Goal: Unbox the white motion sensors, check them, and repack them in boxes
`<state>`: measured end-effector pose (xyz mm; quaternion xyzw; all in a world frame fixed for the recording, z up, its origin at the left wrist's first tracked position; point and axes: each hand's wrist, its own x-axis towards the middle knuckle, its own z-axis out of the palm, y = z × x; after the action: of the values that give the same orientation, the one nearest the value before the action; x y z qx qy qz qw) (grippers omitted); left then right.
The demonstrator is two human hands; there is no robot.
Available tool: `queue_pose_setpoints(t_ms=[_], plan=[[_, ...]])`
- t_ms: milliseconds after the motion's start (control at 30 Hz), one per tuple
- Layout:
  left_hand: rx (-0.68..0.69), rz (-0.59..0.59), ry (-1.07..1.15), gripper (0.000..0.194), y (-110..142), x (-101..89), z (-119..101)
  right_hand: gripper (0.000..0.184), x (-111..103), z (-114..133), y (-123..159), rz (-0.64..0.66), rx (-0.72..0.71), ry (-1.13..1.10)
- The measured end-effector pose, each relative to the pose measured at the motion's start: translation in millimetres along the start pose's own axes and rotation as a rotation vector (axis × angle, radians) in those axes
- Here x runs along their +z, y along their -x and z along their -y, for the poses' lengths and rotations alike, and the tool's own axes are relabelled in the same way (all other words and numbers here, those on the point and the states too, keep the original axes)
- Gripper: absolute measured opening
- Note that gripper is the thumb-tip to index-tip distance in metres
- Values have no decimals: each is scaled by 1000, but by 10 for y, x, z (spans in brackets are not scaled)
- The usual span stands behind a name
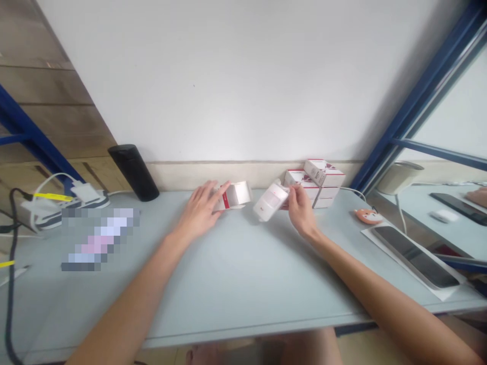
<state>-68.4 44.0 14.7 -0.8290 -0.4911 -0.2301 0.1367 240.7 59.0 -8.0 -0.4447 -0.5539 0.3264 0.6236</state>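
My left hand lies on the pale table, its fingers resting against a small open white-and-red box lying on its side. My right hand pinches a small white plastic device, holding it tilted just above the table, a short way right of the box. Right behind my right hand is a stack of white-and-red boxes against the wall.
A black cylinder leans at the wall on the left. A power strip with chargers and cables sits far left. On the right lie an orange fox-shaped item, a dark phone on white paper, and blue shelf posts.
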Motion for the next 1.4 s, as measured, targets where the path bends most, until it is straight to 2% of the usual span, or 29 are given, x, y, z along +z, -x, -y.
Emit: queue_pose_setpoints(t_ms=[133,233,333,400,467,533,600,633,733,800,933,1033,1133,1233,1400], plan=[[14,34,48,70,16,-54,-4,42,9,-16,8,-8,110,-55],[25,15,122,63,21,-87,-104,41,32,24,27,-8,184,-153],[-2,-99,302,44,14,-50,-349,39,61,85,49,-2,231,-242],[-75,-152,554,34,8,15,-592,38,82,115,68,13,258,-290],[-233,-85,913,45,6,83,-849,37,97,132,89,35,269,-325],[-420,46,1222,62,8,119,-1058,35,101,145,108,53,249,-320],[-530,218,1449,67,15,112,-1176,36,94,164,125,70,204,-273],[-567,262,1516,69,20,98,-1200,39,89,179,133,87,175,-243],[-647,269,1622,71,40,65,-1176,45,78,246,161,201,82,-148],[-661,281,1651,67,56,79,-1129,41,70,308,183,269,11,-65],[-636,354,1687,61,74,144,-1057,26,15,454,227,293,-176,129],[-654,408,1790,72,73,151,-1028,19,-51,566,245,270,-249,193],[-668,497,1890,82,85,136,-1005,22,-102,628,237,230,-196,176],[-664,555,1893,80,113,146,-981,23,-130,606,196,219,-106,111],[-676,486,1792,74,128,180,-991,17,-102,516,154,117,-47,-48]])
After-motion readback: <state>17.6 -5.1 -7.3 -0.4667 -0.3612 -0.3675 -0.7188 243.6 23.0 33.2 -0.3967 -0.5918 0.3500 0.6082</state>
